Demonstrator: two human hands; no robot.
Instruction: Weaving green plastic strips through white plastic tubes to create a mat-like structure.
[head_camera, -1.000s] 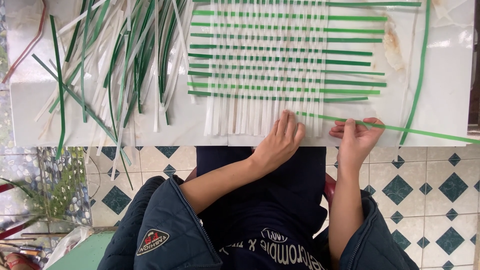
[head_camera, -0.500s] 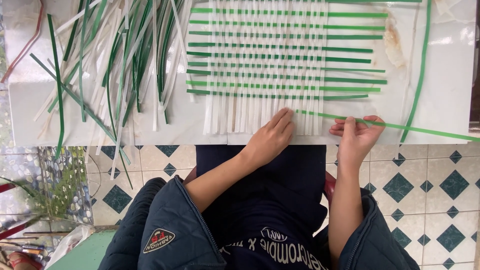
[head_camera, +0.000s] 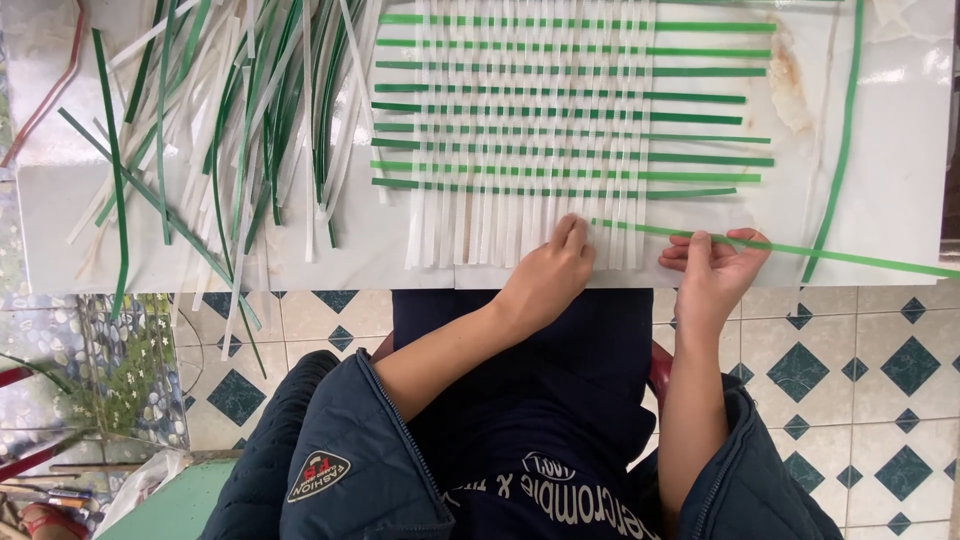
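A woven mat (head_camera: 530, 120) of white upright strips crossed by green strips lies on a white table (head_camera: 900, 150). My left hand (head_camera: 550, 275) rests on the lower ends of the white strips near the mat's bottom edge, fingers lifting some of them. My right hand (head_camera: 715, 265) pinches a long green strip (head_camera: 830, 255) that runs from the mat's lower right corner out to the right. The strip's left tip sits among the white strips beside my left fingers.
A loose pile of green and white strips (head_camera: 230, 120) spreads over the table's left side. One curved green strip (head_camera: 845, 130) lies at the right. Below the table edge are a tiled floor (head_camera: 880, 360), my dark jacket sleeves and lap.
My left hand has slid a little left along the white strip ends. The green strip in my right hand has pushed further left into the mat.
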